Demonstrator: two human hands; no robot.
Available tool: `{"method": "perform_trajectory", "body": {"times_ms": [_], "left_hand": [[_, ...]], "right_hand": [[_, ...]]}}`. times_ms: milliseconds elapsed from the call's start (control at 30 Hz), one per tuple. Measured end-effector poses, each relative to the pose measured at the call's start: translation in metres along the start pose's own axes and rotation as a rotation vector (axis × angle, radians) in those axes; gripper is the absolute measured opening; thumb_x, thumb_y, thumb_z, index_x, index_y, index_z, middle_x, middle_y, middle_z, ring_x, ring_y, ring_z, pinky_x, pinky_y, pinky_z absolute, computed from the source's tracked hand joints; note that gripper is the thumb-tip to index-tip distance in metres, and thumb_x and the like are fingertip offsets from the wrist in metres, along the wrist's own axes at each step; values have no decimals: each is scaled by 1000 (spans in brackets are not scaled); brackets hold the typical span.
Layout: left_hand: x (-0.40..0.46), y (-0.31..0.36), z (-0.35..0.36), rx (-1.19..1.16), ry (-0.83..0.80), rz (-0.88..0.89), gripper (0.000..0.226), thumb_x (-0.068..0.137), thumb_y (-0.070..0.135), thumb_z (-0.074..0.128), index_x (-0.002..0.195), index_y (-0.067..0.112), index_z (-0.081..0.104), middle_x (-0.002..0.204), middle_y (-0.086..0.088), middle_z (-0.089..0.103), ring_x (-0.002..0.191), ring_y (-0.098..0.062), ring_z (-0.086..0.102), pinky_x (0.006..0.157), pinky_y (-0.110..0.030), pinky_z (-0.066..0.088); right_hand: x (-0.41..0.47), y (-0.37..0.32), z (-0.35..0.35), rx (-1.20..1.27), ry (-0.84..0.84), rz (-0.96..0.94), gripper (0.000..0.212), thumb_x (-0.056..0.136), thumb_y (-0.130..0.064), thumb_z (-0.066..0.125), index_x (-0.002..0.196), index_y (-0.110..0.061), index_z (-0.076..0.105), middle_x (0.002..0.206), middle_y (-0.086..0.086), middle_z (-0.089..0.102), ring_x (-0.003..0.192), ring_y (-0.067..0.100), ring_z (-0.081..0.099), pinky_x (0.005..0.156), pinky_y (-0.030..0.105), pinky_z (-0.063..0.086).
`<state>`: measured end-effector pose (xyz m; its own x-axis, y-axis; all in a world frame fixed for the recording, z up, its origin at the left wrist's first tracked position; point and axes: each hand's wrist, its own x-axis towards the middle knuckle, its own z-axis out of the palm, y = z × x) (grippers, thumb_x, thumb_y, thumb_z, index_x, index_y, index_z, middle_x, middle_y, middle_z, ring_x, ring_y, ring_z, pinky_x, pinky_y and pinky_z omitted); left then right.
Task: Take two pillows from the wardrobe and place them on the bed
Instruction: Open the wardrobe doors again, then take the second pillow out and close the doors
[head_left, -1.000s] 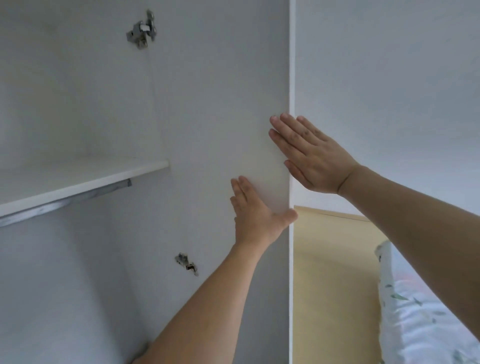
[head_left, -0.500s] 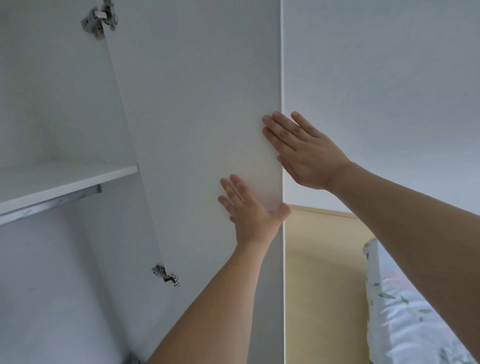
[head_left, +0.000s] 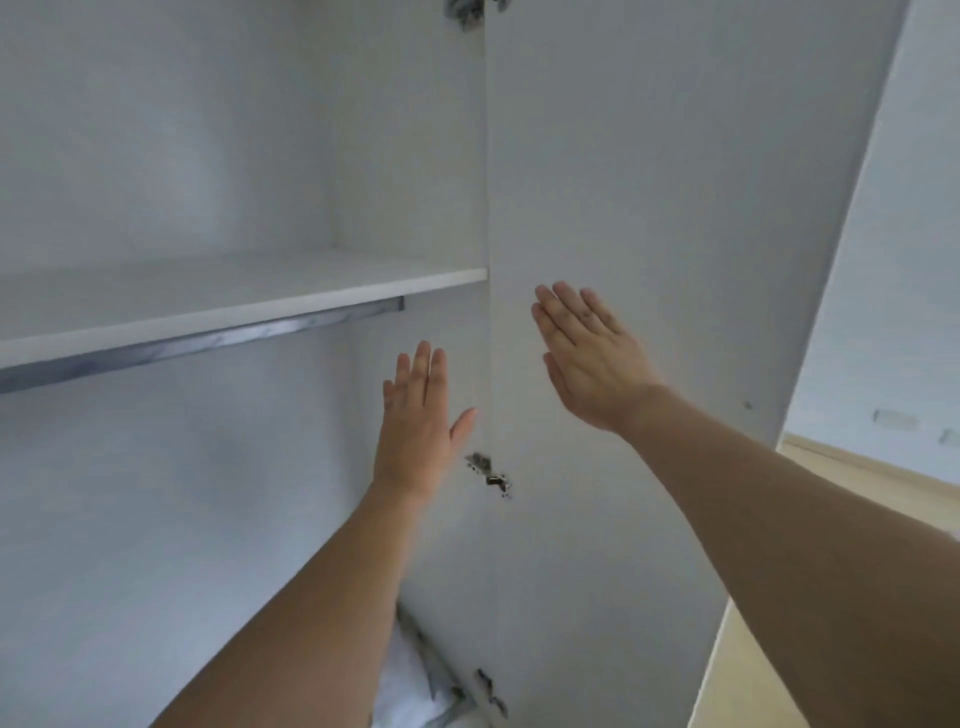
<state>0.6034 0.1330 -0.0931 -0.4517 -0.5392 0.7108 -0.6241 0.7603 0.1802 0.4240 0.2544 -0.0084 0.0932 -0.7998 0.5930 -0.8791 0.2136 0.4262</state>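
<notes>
The white wardrobe stands open before me, its door (head_left: 675, 260) swung out to the right. My left hand (head_left: 418, 421) is raised flat with fingers apart in front of the wardrobe's interior, holding nothing. Flat and empty as well, my right hand (head_left: 587, 358) is over the inner face of the door. At the bottom, between my forearm and the door, a bit of white fabric (head_left: 410, 691) shows low inside the wardrobe; it may be a pillow, mostly hidden. The bed is out of view.
A white shelf (head_left: 234, 296) with a metal rail (head_left: 208, 343) under it crosses the wardrobe at hand height. Hinges (head_left: 488, 475) sit on the door's inner edge. A pale wooden panel (head_left: 857, 483) and white wall lie to the right.
The door has swung wide open to the right and the view has turned into the wardrobe. Both hands have come off the door's edge; the patterned bedding at lower right is gone from view.
</notes>
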Motion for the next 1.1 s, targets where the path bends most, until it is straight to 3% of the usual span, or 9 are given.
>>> {"method": "perform_trajectory", "body": {"times_ms": [100, 233, 467, 567, 800, 1000, 1100], "left_hand": [[-27, -66, -8, 133, -14, -75, 75, 93, 41, 58, 148, 0, 28, 157, -22, 24, 144, -44, 19, 117, -56, 17], [-63, -138, -9, 345, -88, -112, 76, 92, 44, 58, 148, 1, 31, 156, -20, 26, 145, -39, 21, 118, -50, 17], [-104, -213, 12, 533, -206, -219, 75, 93, 46, 56, 148, 3, 32, 157, -17, 27, 146, -35, 22, 118, -43, 13], [-131, -244, 36, 574, -242, -209, 73, 92, 44, 59, 148, 4, 34, 156, -16, 29, 145, -35, 25, 118, -45, 18], [-274, -329, 153, 578, -360, -322, 74, 95, 47, 51, 152, 8, 23, 160, -12, 15, 148, -31, 13, 120, -42, 7], [-425, -398, 299, 505, -448, -361, 81, 82, 42, 72, 143, 0, 41, 152, -19, 37, 141, -37, 32, 115, -50, 22], [-505, -435, 374, 483, -487, -347, 85, 78, 44, 75, 142, -1, 41, 150, -19, 38, 140, -37, 34, 114, -52, 26]], "right_hand": [[30, -64, 31, 113, -13, -129, 58, 100, -30, 23, 151, -6, 11, 161, 9, 5, 148, 23, 0, 118, 36, -11], [58, -138, 78, 262, -49, -267, 58, 100, -30, 26, 151, -7, 12, 161, 8, 5, 148, 24, 1, 118, 36, -12], [86, -233, 171, 478, -88, -370, 59, 100, -34, 18, 151, -7, 6, 161, 8, -2, 148, 22, -5, 117, 36, -12], [81, -275, 223, 523, -100, -390, 60, 100, -36, 15, 151, -8, 2, 160, 8, -6, 148, 22, -9, 117, 37, -13], [6, -408, 378, 582, -183, -472, 62, 99, -36, 18, 151, -5, 3, 160, 11, -5, 148, 25, -7, 120, 40, -7], [-92, -525, 539, 604, -263, -547, 62, 100, -37, 17, 150, -6, -3, 159, 11, -13, 147, 25, -13, 119, 41, -10], [-148, -578, 621, 613, -302, -585, 63, 100, -38, 16, 150, -6, -4, 159, 11, -13, 146, 26, -14, 117, 39, -14]]}}
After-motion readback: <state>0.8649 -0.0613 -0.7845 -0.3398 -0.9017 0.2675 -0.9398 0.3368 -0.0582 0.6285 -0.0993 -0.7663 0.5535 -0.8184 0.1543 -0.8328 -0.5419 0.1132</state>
